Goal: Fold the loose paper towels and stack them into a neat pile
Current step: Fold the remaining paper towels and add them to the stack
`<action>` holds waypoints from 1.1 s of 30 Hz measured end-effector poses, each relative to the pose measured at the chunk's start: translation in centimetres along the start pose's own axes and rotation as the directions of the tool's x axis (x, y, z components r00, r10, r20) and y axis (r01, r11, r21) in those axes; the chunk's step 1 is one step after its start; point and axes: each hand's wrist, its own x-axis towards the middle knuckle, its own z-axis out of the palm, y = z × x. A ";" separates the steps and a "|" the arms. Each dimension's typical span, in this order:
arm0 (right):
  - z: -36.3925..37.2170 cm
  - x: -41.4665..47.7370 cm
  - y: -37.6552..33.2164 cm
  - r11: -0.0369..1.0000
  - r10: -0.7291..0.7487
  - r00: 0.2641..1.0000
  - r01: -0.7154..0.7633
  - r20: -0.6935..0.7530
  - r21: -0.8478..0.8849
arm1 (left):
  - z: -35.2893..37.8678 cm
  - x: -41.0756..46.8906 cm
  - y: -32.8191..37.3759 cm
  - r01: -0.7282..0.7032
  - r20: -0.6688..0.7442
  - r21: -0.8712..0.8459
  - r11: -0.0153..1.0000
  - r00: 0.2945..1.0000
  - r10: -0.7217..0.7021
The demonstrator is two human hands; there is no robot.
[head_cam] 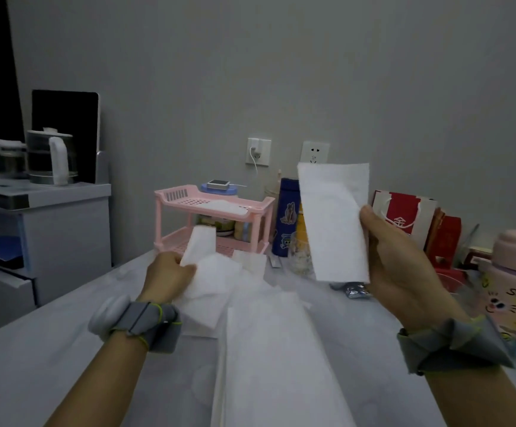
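My right hand (401,260) pinches a folded white paper towel (335,223) by its right edge and holds it upright above the table. My left hand (167,274) grips a corner of another white paper towel (207,272), lifted a little over the table's middle. Under and beside that one lie more loose white towels (250,263). A long white sheet (278,359) runs from the middle toward the near edge. Grey bands wrap both wrists.
A pink two-tier rack (213,217) stands at the back, with a blue bottle (287,217) to its right. Red bags (404,217) and a pink container (515,272) crowd the right side. A kettle (51,157) sits on a cabinet (65,229) to the left.
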 end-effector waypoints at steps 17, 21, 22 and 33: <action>3.2 -1.8 1.1 0.819 -0.388 0.922 0.349 0.010 -0.456 | -0.8 -9.8 11.3 -0.355 0.112 -0.611 0.707 0.846 0.521; 4.0 -3.2 -0.2 0.722 -0.488 0.861 0.492 0.147 -0.487 | -0.6 -9.8 11.2 -0.575 -0.121 -0.346 0.741 0.811 0.573; 4.3 -3.6 -0.4 0.749 -0.433 0.879 0.473 0.198 -0.464 | -0.8 -10.2 11.5 -0.601 -0.147 -0.297 0.742 0.797 0.586; 4.6 -3.7 -0.3 0.881 -0.245 0.961 0.277 0.131 -0.383 | -0.6 -10.4 11.7 -0.704 0.023 -0.033 0.709 0.709 0.705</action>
